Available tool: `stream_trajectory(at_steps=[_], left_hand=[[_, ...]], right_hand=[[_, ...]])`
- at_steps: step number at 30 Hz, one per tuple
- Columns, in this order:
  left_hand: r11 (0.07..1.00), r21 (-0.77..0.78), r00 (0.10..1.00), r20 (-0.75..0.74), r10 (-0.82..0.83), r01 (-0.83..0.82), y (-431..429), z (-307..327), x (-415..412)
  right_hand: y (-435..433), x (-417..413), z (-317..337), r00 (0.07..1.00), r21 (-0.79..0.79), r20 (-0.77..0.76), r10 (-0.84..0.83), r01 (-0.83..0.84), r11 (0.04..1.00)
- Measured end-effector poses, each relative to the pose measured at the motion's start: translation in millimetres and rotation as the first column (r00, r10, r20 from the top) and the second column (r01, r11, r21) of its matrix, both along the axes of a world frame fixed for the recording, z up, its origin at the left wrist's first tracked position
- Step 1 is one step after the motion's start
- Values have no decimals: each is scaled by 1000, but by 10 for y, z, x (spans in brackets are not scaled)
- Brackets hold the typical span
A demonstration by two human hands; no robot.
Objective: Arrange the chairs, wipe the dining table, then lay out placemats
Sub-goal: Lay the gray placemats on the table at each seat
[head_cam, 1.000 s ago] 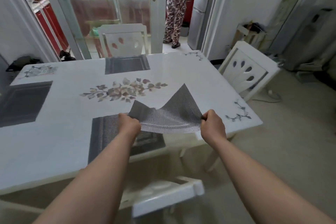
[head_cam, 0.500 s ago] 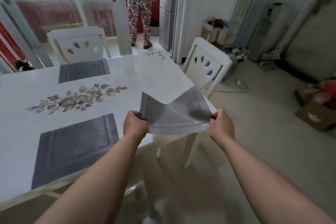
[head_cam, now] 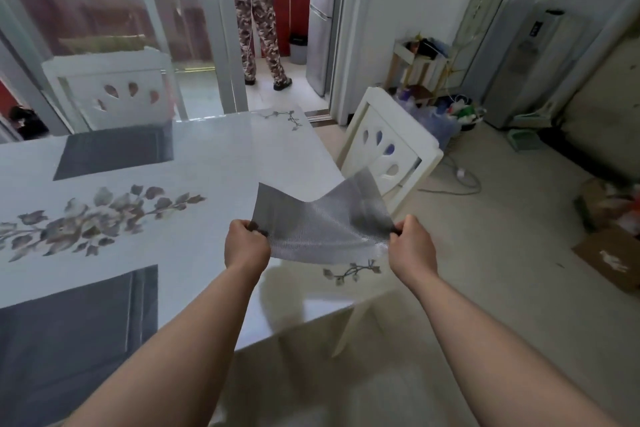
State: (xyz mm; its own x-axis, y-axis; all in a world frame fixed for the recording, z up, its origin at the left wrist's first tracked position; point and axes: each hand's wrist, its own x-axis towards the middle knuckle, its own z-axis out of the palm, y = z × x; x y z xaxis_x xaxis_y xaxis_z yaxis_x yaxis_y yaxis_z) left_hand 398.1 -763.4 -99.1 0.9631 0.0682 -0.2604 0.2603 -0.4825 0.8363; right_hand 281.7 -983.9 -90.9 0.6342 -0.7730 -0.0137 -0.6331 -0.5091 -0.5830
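Both hands — left hand (head_cam: pixel 246 242), right hand (head_cam: pixel 412 245) — pinch a grey placemat (head_cam: pixel 320 222) with curled fingers, holding it above the desk (head_cam: pixel 221 166) corner.

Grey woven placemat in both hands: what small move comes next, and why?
Probably lower the grey woven placemat flat onto the bare end of the white floral table by the white chair. Left hand and right hand pinch its near corners, it sags midair, and dark placemats already lie at two other seats.

Head-worn camera looks forward and down over the table (head_cam: pixel 214 163) corner, close above it.
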Motion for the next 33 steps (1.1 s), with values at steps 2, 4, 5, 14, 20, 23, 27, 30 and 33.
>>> stream_trajectory(at_steps=[2, 4, 5, 14, 20, 23, 27, 30, 33], left_hand=[[1000, 15, 1000, 8, 4, -4, -180, 41, 125], [999, 34, 1000, 9, 12, -12, -363, 77, 203], [999, 39, 1000, 11, 18, -19, -474, 83, 248], [987, 21, 987, 45, 157, -158, -1413, 84, 494], [938, -26, 937, 32, 347, -347, -2099, 66, 464], [907, -47, 906, 40, 421, -419, -2355, 80, 419], [854, -31, 853, 31, 521, -520, -2594, 79, 353], [819, -36, 819, 18, 574, -573, -2655, 76, 406], [786, -25, 786, 23, 618, -617, -2688, 81, 541]], right_hand=[[-172, 143, 32, 1000, 0, 2, 15, -15, 1000], [-348, 247, 45, 1000, 5, -8, 30, -30, 1000], [-461, 308, 51, 999, 7, -17, 40, -40, 999], [-1486, 870, 85, 982, -11, 20, 187, -187, 982], [-2266, 1138, 216, 929, -72, 12, 370, -368, 927], [-2555, 1298, 273, 895, -67, 20, 447, -444, 893], [-2787, 1503, 251, 861, -28, 43, 506, -505, 862], [-2846, 1703, 234, 824, 4, 66, 562, -564, 826], [-2879, 1952, 233, 797, 6, 77, 599, -601, 799]])
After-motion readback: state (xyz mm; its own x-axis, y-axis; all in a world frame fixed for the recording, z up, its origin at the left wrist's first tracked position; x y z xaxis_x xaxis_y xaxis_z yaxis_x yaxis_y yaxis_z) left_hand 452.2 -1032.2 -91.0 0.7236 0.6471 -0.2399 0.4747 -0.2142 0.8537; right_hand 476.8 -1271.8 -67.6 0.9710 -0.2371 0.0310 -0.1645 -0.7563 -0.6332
